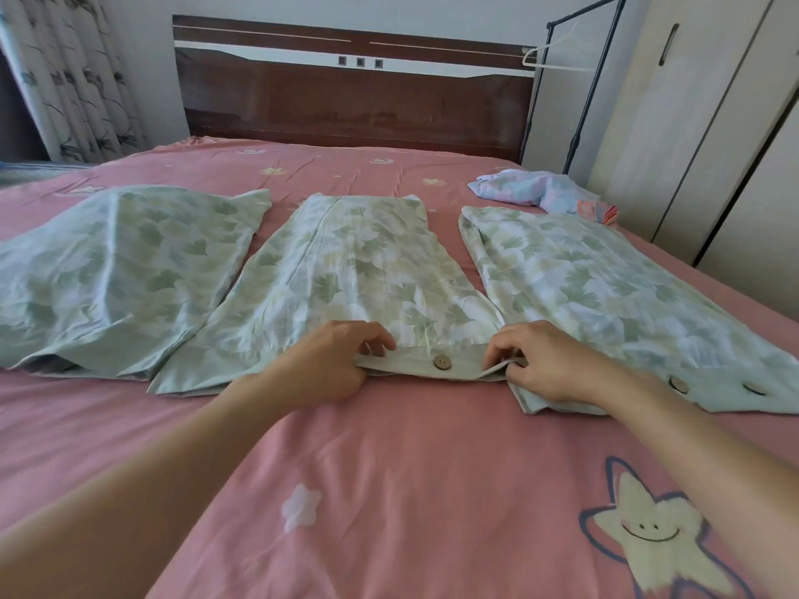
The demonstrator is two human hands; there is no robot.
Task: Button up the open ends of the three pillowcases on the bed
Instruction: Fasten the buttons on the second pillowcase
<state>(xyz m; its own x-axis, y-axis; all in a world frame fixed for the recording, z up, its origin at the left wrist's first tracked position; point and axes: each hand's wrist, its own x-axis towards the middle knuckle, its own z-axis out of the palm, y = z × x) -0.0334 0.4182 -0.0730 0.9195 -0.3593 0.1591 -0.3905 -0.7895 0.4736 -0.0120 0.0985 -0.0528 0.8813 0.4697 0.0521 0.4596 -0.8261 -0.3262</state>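
Three pale green leaf-print pillowcases lie side by side on the pink bed: left pillowcase [116, 270], middle pillowcase [359, 270], right pillowcase [605, 291]. Their open ends face me. My left hand [337, 361] pinches the near hem of the middle pillowcase at its left part. My right hand [540, 361] pinches the same hem at its right corner, lifting a fold of fabric. Between my hands a round wooden button [442, 362] sits on the hem. On the right pillowcase's hem a button [679, 384] and a dark buttonhole [754, 389] show.
A pink bedsheet [389, 490] with star and flower prints covers the bed. A crumpled pastel cloth [532, 190] lies at the far right near the headboard [354, 101]. A wardrobe [713, 136] and clothes rack [579, 80] stand on the right, curtains [65, 80] on the left.
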